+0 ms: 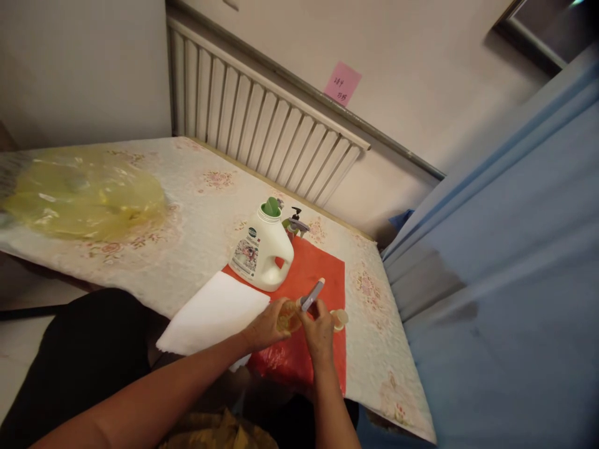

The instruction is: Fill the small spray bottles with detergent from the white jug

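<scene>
Over a red plastic sheet (322,274) at the near edge of a floral-clothed table (196,206), a person's left hand (266,327) curls its fingers around a small, clear yellowish container (286,317), forearm stretched in from the lower left. The right hand (320,329), wrist bent downward, pinches a slim grey, stick-shaped tool (312,294) angled at the container. A small round lid (340,318) lies just beside. A glossy white detergent jug (262,249) stands behind, beside a white cloth (215,312).

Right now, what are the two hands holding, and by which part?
The left hand cups a small yellowish container around its side. The right hand pinches the lower end of a slim grey tool.
</scene>
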A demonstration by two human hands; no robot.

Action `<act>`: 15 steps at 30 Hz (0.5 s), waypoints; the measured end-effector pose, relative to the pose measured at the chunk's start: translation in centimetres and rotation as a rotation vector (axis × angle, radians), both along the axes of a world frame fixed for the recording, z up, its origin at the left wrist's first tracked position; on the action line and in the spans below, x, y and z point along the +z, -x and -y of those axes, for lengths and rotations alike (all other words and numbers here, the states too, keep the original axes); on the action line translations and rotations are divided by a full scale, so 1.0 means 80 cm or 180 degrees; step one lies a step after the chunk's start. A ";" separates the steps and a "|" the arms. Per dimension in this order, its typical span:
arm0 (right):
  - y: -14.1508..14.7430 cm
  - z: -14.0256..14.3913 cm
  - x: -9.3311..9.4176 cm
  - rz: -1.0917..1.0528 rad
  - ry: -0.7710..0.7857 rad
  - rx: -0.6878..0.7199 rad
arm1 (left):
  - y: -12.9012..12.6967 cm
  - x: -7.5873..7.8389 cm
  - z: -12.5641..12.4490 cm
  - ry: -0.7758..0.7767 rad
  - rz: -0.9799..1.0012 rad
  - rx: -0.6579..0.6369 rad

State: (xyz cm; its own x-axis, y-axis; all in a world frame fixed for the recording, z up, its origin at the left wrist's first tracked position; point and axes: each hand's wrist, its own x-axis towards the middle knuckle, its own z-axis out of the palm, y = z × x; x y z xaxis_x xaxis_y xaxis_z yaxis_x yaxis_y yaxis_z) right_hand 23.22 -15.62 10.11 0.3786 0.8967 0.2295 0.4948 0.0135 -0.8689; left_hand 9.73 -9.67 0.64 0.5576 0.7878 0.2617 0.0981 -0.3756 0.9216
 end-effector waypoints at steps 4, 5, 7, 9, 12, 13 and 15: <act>0.004 -0.006 -0.004 -0.0050 -0.0012 -0.0261 | 0.000 0.002 0.001 0.0022 0.0036 0.0005; 0.005 -0.007 -0.005 -0.0097 -0.0026 -0.0303 | -0.001 0.002 0.001 0.0029 0.0076 -0.0002; 0.006 -0.008 -0.007 -0.0208 -0.0070 -0.0324 | -0.002 -0.001 0.000 0.0032 0.0169 -0.0015; 0.006 -0.006 -0.008 -0.0272 -0.0111 -0.0244 | -0.003 -0.005 -0.001 0.0014 0.0234 -0.0029; 0.003 -0.003 -0.008 -0.0306 -0.0080 -0.0031 | -0.004 -0.013 -0.003 -0.0040 0.0245 -0.0021; 0.001 -0.001 -0.008 -0.0327 -0.0061 0.0064 | -0.004 -0.015 -0.004 -0.0065 0.0224 -0.0010; -0.004 0.000 -0.008 -0.0381 -0.0044 0.0265 | -0.003 -0.017 -0.004 -0.0103 0.0156 0.0005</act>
State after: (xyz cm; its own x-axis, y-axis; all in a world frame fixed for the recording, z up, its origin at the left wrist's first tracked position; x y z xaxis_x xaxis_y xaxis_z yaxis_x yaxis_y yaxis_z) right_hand 23.53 -15.62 9.44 0.3284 0.9232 0.1997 0.3843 0.0625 -0.9211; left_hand 10.00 -9.33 -0.74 0.5423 0.7792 0.3142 0.0536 -0.4053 0.9126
